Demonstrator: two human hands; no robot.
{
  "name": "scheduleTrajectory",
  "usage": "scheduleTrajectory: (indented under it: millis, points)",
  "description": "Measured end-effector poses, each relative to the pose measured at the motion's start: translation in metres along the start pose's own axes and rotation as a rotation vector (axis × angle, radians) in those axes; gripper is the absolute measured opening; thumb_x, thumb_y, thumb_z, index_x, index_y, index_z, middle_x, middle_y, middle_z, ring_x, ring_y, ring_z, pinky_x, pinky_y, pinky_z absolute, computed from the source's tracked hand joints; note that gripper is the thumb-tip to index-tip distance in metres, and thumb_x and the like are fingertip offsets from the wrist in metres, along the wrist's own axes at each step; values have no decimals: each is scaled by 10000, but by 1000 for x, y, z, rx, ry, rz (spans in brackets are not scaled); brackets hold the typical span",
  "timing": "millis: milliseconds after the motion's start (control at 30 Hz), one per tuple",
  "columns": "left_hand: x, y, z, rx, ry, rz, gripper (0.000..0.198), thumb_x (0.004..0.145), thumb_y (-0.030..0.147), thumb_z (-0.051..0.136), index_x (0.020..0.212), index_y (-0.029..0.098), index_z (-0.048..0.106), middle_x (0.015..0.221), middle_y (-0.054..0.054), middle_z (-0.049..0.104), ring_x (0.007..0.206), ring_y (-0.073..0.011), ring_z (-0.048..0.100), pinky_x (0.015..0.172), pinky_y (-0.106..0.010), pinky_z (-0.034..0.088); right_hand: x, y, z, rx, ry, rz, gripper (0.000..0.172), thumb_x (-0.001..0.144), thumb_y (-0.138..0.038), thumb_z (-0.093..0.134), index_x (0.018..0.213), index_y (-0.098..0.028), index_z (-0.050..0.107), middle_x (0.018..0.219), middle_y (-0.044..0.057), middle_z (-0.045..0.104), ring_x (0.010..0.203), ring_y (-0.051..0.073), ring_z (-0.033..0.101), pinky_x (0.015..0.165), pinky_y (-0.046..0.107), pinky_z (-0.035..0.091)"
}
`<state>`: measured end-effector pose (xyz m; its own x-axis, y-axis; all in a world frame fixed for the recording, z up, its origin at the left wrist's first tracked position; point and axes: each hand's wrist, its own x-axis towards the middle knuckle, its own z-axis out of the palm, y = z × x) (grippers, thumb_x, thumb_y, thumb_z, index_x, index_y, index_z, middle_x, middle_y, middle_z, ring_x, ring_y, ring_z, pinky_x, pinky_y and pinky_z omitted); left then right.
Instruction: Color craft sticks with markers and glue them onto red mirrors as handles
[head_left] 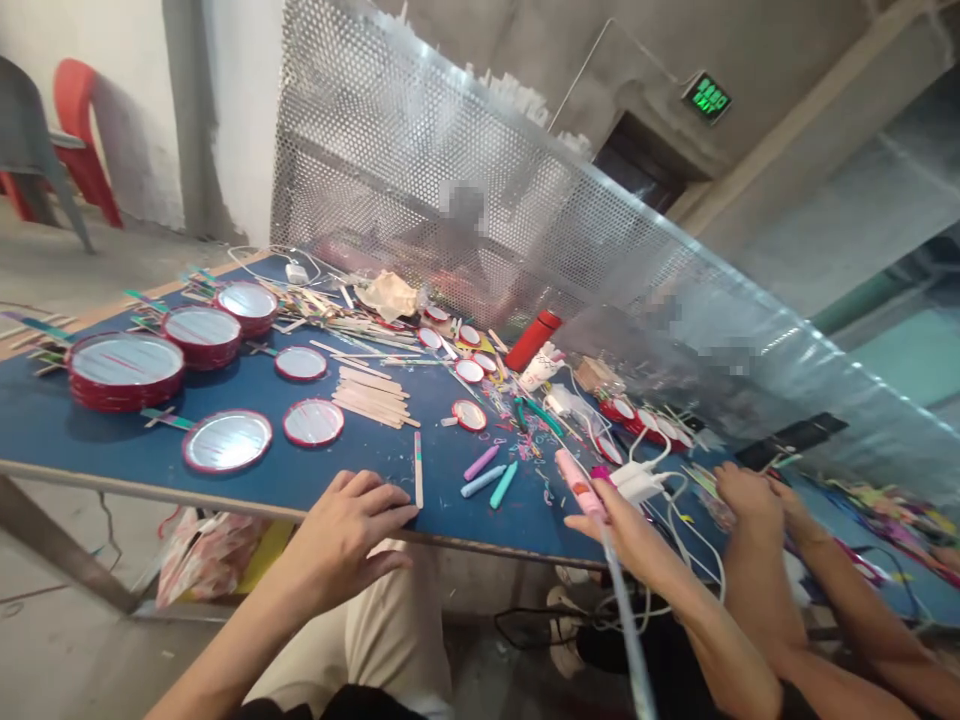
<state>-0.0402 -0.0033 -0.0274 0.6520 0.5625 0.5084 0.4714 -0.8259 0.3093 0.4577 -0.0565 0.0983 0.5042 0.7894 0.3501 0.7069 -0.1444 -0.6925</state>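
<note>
My left hand [352,530] lies on the near edge of the blue table [247,480], fingers loosely stretched and holding nothing. Its fingertips are beside a single wooden stick [418,468] with a coloured tip. My right hand [626,525] is closed round a pink pen-shaped tool [576,480] that points up and left over the table; a pale cord [626,630] runs from it down toward me. Three crayon-like sticks, one purple [481,462], one blue [482,481] and one teal [503,484], lie between my hands.
Red-rimmed round lids [227,440] and stacked red tins [125,371] fill the left of the table, with a pile of wooden sticks [371,395]. A white charger with cables [637,483], a red bottle [532,340] and scraps lie near a perforated metal screen [450,170]. Another person's hands [746,495] work at the right.
</note>
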Motion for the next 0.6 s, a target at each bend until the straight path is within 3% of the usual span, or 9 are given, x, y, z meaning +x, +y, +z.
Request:
scheduleTrajectory:
  millis: [133,300,467,600]
  points:
    - [-1,-1,1,-10,43,2,211,916,282,740,1126,262,736,1118,-36,764,972,-238,614,825,-379,418,48,37,-34,-85,117,39,262,1013,-379,619,1231,-237,652,1306,83,642,1085,211,657,922,410,582]
    - [-1,-1,0,-37,47,4,212,914,279,734,1122,237,736,1101,-51,757,967,-247,624,826,-378,435,63,71,-40,-146,152,21,319,1002,-384,636,1265,-203,631,1296,88,642,1082,218,664,925,430,582]
    - [-2,-1,-1,-75,43,-7,216,932,273,713,1144,235,726,1123,-57,750,964,-244,634,838,-382,436,63,71,-42,-198,139,-24,304,1002,-384,638,1247,-204,640,1276,82,651,1067,215,668,914,419,584]
    - [-4,0,-1,-110,31,-30,218,937,298,716,1150,251,723,1140,-52,747,992,-246,641,853,-385,433,41,58,-36,-227,81,-90,276,1009,-386,625,1226,-218,651,1280,78,650,1072,212,664,915,406,581]
